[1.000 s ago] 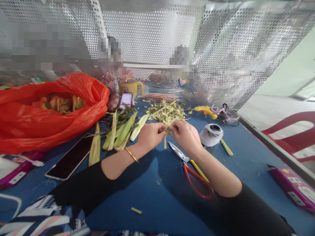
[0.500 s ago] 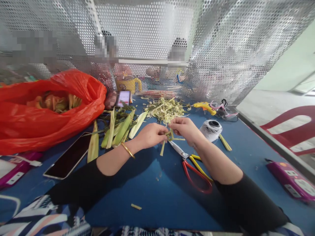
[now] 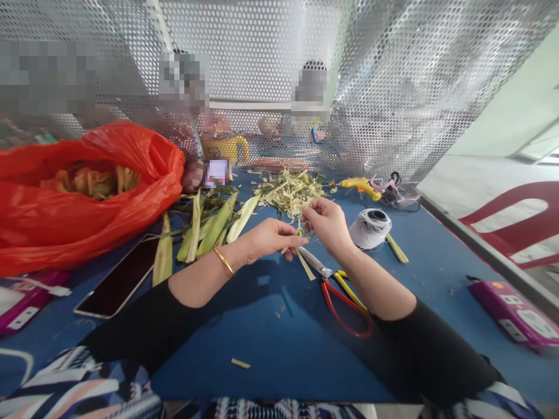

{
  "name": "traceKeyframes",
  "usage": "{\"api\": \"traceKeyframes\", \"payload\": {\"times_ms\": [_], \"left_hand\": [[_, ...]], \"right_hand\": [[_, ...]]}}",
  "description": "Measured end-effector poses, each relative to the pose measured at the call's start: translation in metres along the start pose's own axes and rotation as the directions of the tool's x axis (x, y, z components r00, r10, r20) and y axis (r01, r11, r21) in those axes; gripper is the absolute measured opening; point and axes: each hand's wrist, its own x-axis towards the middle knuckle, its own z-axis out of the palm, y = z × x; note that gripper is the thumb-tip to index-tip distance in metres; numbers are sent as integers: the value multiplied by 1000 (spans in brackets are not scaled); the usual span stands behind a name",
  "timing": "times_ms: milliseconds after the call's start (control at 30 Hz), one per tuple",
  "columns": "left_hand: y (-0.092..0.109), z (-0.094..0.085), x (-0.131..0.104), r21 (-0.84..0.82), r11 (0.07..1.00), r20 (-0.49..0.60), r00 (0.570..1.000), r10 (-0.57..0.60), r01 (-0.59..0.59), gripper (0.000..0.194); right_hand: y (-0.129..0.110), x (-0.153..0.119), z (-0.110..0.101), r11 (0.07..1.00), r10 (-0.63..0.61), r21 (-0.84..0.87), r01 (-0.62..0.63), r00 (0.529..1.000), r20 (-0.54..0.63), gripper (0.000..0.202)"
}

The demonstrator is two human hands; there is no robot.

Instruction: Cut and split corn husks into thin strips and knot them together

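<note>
My left hand (image 3: 273, 238) is closed in a pinch on a narrow pale-green corn husk strip (image 3: 307, 267), whose end hangs down to the right. Just right of it and a little higher, my right hand (image 3: 327, 224) pinches the upper end of the husk piece; its fingertips partly hide what they hold. Under the hands lie scissors (image 3: 323, 270) with one red and one yellow handle. A spool of white thread (image 3: 367, 230) stands to the right of my right hand. Whole corn husks (image 3: 218, 224) lie left of my hands.
Husk scraps (image 3: 288, 195) are heaped behind my hands. At left are a red plastic bag (image 3: 152, 180), a phone (image 3: 117, 285) and a purple power strip (image 3: 30, 308); at right, a yellow glue gun (image 3: 360, 185) and another power strip (image 3: 510, 311). People sit beyond the perforated screen (image 3: 257, 52).
My right hand has moved up slightly, and my left fingers have stretched further right over the husk. The strip's hanging end has swung from below my left fingers toward the scissors.
</note>
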Motion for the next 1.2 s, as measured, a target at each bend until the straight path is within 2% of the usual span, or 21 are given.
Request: {"api": "traceKeyframes", "payload": {"times_ms": [100,233,333,400,500,567,600,633,667,733,800,833,867,933,1000,1100,1200], "left_hand": [[-2,5,1,36,999,-52,999,10,-8,31],[-4,7,2,41,999,-77,997,3,0,27],[-4,3,4,-6,1000,-159,987,-25,24,26],[-3,0,5,-93,994,-222,973,-71,52,24],[-2,-4,8,-221,970,-242,958,-156,102,22],[-2,-5,9,-275,952,-227,953,-202,136,18],[-3,-5,9,-299,942,-225,948,-223,151,16],[-3,-5,10,-324,932,-224,944,-242,162,14],[-4,-6,10,-349,922,-225,940,-256,168,13],[-5,-7,11,-398,904,-246,932,-267,154,15],[-6,-8,11,-442,890,-285,923,-260,115,19],[-5,-9,12,-459,883,-306,917,-257,95,21],[-5,-9,12,-472,878,-325,910,-258,80,22],[-4,-9,12,-485,872,-344,901,-265,72,23],[-2,-8,12,-487,870,-344,899,-270,75,23],[-2,-7,11,-478,875,-337,905,-260,73,23],[-3,-10,11,-455,890,-374,899,-228,37,22]], "right_hand": [[4,-2,4,999,-23,31,23,1000,-14,15],[8,-1,5,996,-46,69,48,999,-24,16],[5,3,-2,986,-100,-130,102,995,23,21],[2,6,-8,947,-122,-283,148,987,109,25],[-2,6,-14,912,-74,-377,161,969,236,24],[-4,4,-16,869,-107,-465,171,981,161,19],[-6,2,-16,824,-193,-524,217,976,100,17],[-8,0,-16,760,-320,-577,299,945,69,16],[-10,-2,-15,673,-460,-611,417,883,96,17],[-15,-8,-12,444,-656,-576,686,687,313,22],[-17,-14,-7,218,-686,-472,854,478,549,26],[-17,-17,-3,127,-667,-445,887,408,623,26],[-16,-19,0,50,-646,-445,894,369,668,26],[-12,-22,6,-58,-616,-493,868,357,702,26],[-7,-23,9,-113,-600,-528,842,365,712,27],[-2,-23,11,-116,-629,-547,829,365,687,31],[-2,-25,13,-56,-699,-548,835,359,619,34]]}}
